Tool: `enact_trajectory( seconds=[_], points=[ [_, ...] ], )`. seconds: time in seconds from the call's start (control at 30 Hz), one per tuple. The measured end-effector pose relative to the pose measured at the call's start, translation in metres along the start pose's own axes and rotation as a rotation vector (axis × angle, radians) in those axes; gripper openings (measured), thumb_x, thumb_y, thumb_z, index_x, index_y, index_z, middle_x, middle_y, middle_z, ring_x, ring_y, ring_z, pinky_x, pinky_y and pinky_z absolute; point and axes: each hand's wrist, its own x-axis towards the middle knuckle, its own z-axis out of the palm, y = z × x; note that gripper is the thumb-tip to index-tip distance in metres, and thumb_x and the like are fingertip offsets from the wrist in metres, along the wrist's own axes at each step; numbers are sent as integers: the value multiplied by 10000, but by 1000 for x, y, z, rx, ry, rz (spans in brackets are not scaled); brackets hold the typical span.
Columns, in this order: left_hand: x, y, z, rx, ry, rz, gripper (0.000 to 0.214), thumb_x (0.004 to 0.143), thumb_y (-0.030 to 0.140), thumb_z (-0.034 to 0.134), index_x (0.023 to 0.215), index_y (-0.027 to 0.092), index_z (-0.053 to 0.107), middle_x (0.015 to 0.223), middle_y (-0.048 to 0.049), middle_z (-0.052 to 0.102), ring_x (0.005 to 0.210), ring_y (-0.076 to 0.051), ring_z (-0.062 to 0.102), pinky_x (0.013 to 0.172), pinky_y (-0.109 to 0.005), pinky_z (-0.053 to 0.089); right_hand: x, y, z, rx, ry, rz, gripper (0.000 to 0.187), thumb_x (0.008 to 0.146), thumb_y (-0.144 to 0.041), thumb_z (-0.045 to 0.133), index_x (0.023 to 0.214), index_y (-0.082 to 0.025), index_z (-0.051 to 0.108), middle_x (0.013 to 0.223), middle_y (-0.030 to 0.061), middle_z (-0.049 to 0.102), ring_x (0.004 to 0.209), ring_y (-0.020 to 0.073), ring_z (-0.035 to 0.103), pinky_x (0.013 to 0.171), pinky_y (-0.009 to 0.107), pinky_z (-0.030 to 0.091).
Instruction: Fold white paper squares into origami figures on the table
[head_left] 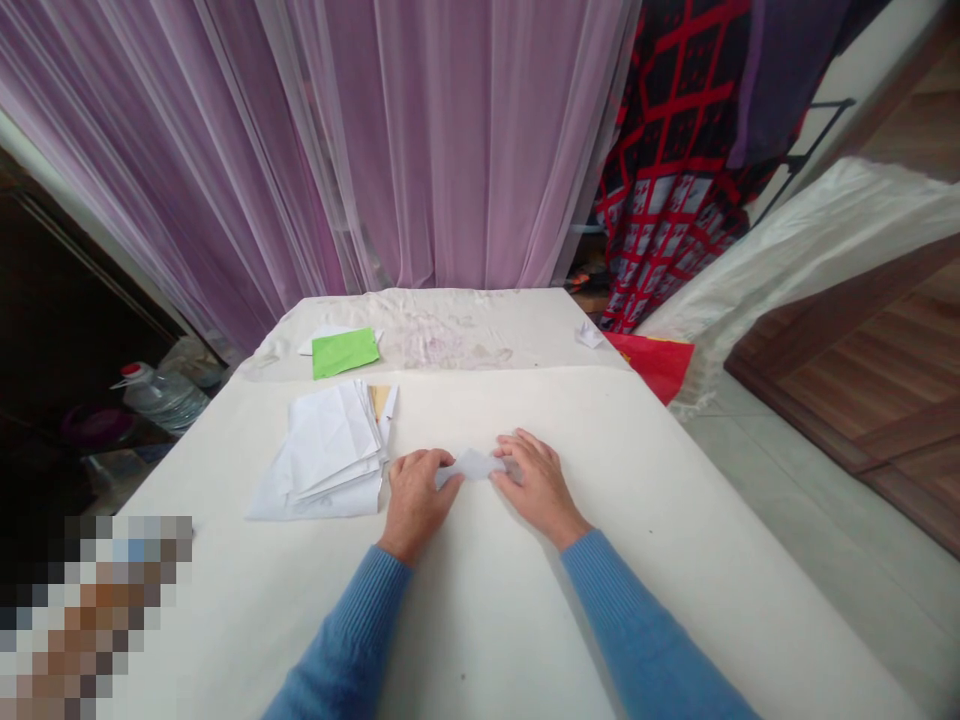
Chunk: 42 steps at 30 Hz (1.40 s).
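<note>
Notably, the folded white paper (472,466) lies crosswise between the hands, long axis running left to right; left hand (415,503) and right hand (538,487) rest palm-down, fingertips pressing opposite ends; neither appears nearer; no clear pinch.

Left hand (414,503) and right hand (538,487) press folded white paper (472,465) onto a table (487,620)
</note>
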Motion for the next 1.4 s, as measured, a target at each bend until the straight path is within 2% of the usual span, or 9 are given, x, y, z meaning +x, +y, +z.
enact_trajectory(
  seconds=[0.1,0.2,0.27,0.43,0.57,0.7,0.93,1.17,1.4],
  points=[
    [1,0,0,-70,20,-3,100,801,172,600,856,251,628,900,18,695,941,-186,605,934,-393,357,1,2,1,54,83,25,281,776,-238,618,1056,-240,635,1111,62,687,1142,240,560,993,412,387],
    [2,0,0,-66,48,52,177,774,100,584,846,256,629,933,22,704,967,-188,601,953,-399,354,2,1,-1,103,62,-24,168,784,-180,586,914,-246,669,960,26,716,991,202,608,924,356,408],
    [2,1,-1,-7,74,93,182,777,88,579,841,252,625,1048,3,699,1049,-208,579,967,-417,353,2,-2,-5,87,39,-93,157,781,-126,562,812,-244,662,887,7,715,956,188,603,906,340,390],
    [-2,7,-2,175,149,154,298,838,130,566,1087,277,640,1296,-61,600,1235,-278,476,1024,-504,318,0,-12,-18,-171,17,-157,166,805,-112,579,847,-239,677,879,21,703,923,204,558,876,358,344],
    [-6,14,0,164,13,322,319,854,207,605,1152,315,635,1230,-48,648,1168,-257,533,1038,-510,311,-2,-10,-19,-245,-33,-87,175,815,-131,597,875,-252,707,902,33,704,897,210,559,811,348,369],
    [-8,18,1,130,-93,371,257,880,278,602,1127,322,658,1126,-39,697,1052,-222,600,1025,-505,328,-3,6,-14,-71,-72,-97,207,822,-144,599,904,-281,730,932,12,717,902,187,595,802,323,426],
    [-9,16,2,137,-97,386,254,908,227,549,1087,349,682,1142,-30,696,1068,-219,605,1036,-522,313,-4,31,-15,21,-106,-170,153,809,-217,679,889,-324,754,1002,-6,714,945,166,613,839,320,466],
    [-11,17,-1,119,-134,367,256,877,208,567,1061,332,695,1188,-40,681,1124,-235,586,1061,-553,287,-2,25,-17,-10,-99,-141,130,841,-221,646,866,-302,745,984,-6,709,943,163,607,836,313,454],
    [-11,21,-1,69,-142,382,225,869,198,563,1026,282,700,1098,-46,713,1065,-215,623,1090,-542,273,1,16,-17,-8,-81,-69,90,806,-192,655,784,-267,701,953,-11,703,924,162,604,830,306,423]
  ],
)
